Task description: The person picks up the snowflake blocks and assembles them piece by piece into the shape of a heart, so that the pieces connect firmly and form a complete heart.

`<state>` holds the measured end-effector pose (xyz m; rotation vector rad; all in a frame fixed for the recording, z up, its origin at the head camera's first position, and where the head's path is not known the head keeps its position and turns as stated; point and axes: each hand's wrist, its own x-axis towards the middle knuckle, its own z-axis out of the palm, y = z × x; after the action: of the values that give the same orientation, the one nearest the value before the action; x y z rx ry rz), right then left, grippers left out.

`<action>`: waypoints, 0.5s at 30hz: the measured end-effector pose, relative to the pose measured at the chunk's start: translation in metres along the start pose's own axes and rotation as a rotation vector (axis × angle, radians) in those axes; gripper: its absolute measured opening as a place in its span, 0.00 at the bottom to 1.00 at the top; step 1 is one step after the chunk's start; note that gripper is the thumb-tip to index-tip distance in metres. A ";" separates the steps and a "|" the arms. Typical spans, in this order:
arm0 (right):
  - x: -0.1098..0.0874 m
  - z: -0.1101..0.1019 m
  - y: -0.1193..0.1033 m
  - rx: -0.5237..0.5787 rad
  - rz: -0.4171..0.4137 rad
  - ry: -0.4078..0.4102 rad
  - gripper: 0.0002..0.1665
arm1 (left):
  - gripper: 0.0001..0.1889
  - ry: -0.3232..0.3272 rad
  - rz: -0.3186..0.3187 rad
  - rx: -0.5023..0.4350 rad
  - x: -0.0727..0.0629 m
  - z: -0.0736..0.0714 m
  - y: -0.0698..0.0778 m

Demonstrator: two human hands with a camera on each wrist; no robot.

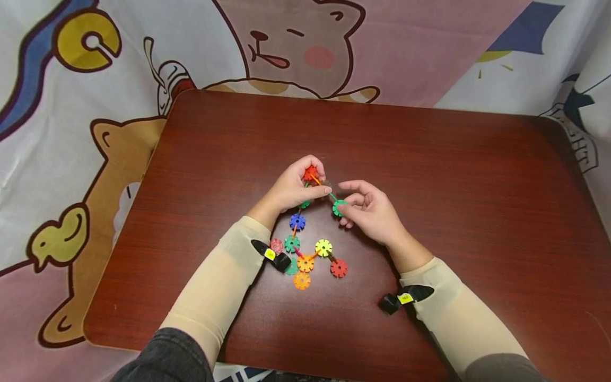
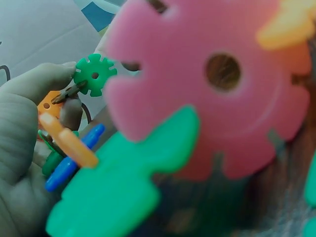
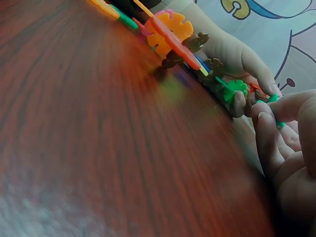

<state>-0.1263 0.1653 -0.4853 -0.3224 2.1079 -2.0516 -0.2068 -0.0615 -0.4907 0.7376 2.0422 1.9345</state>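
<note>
Notched plastic discs are slotted together in a chain over the brown table (image 1: pixel 458 212). My left hand (image 1: pixel 288 185) holds the upper end of the chain, where a red disc (image 1: pixel 310 173) shows by the curled fingers. In the left wrist view its thumb lies by a green disc (image 2: pixel 101 79) and a brown disc (image 2: pixel 69 92), seen edge-on. To its right, my right hand (image 1: pixel 371 215) pinches a green disc (image 1: pixel 339 208) between thumb and fingers. A thin green disc edge (image 1: pixel 332 196) leads from there towards the left thumb. Fingers partly hide these joints.
Below the left hand the chain runs through a blue disc (image 1: pixel 297 222) and a green disc (image 1: pixel 292 244) to an orange disc (image 1: pixel 305 263). A yellow disc (image 1: pixel 323 248) and a red disc (image 1: pixel 339 268) branch right. A pink disc (image 1: pixel 276 245) sits near the left wrist camera (image 1: pixel 281 262).
</note>
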 end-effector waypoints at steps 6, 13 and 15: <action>0.000 -0.001 0.000 0.005 0.011 -0.015 0.25 | 0.16 0.010 -0.010 -0.010 0.000 0.000 0.000; 0.001 -0.001 0.001 -0.009 -0.001 -0.011 0.24 | 0.16 -0.003 -0.011 -0.050 0.000 -0.001 -0.001; 0.001 -0.001 0.001 -0.013 -0.003 -0.014 0.24 | 0.16 -0.015 -0.008 -0.050 0.000 -0.001 0.000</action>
<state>-0.1271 0.1658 -0.4863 -0.3407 2.1151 -2.0319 -0.2069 -0.0622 -0.4912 0.7292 1.9772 1.9616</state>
